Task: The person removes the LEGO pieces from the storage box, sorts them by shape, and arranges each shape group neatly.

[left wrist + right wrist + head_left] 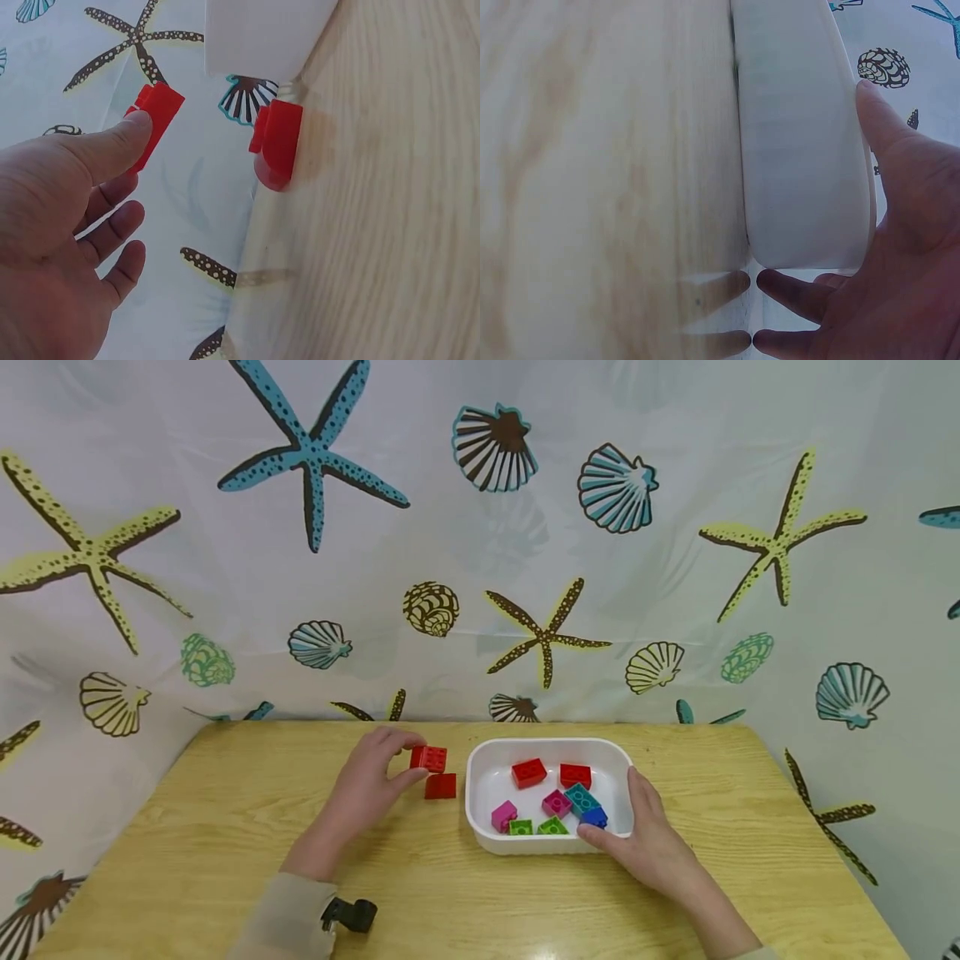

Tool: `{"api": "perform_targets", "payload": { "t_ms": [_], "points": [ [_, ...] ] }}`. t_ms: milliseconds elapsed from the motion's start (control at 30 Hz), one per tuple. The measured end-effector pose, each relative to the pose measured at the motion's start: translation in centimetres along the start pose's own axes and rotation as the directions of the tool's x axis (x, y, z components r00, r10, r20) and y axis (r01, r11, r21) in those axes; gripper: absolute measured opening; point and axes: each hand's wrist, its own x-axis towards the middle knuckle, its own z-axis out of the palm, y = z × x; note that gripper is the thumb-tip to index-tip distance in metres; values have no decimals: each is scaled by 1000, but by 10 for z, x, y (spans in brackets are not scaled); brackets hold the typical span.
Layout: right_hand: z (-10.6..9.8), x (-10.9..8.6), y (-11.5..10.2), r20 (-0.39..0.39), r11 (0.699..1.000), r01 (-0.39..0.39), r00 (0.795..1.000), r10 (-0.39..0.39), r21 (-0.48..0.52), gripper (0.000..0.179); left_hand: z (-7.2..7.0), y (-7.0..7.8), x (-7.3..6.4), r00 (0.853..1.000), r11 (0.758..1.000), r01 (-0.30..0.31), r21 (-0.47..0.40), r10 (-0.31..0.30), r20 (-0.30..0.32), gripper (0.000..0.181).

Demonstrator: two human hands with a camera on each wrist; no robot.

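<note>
My left hand (363,789) pinches a red toy building brick (429,758) between thumb and fingers, with its studs showing. Just below it in the head view, a second red brick (440,787) lies on the table, left of a white plastic bin (525,844). The left wrist view shows the held brick (163,126) raised above the table, apart from the other brick (281,139). My right hand (654,847) holds the bin by its front right corner. In the right wrist view the thumb lies on the bin's rim and the fingertips are at its end wall (806,150).
Inside the bin are two red bricks (529,773), a teal brick (581,798), a blue one (594,818), a magenta one (556,803), a pink one (504,815) and two green ones (553,827). Behind the wooden table (465,910) hangs a seashell-print curtain (420,535).
</note>
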Motion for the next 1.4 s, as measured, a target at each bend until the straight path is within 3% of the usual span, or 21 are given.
{"api": "perform_targets", "payload": {
  "t_ms": [433, 667, 967, 1400],
  "points": [
    [1, 1, 2, 0, 1000, 20, 1000, -20, -10, 132, 0, -33, -9, 993, 995, 103, 15, -103, 51, 37],
    [0, 2, 3, 1, 999, 34, 999, -34, -5, 131, -1, -48, -11, 989, 993, 117, 3, -117, 95, 34],
    [0, 1, 3, 2, 999, 34, 999, -34, -10, 132, 0, -53, -16, 982, 994, 113, 8, -113, 151, 32],
    [0, 0, 2, 4, 1000, 24, 1000, -24, -1, 131, -4, -52, -18, 979, 994, 105, 18, -107, 175, 30]
  ]
}}
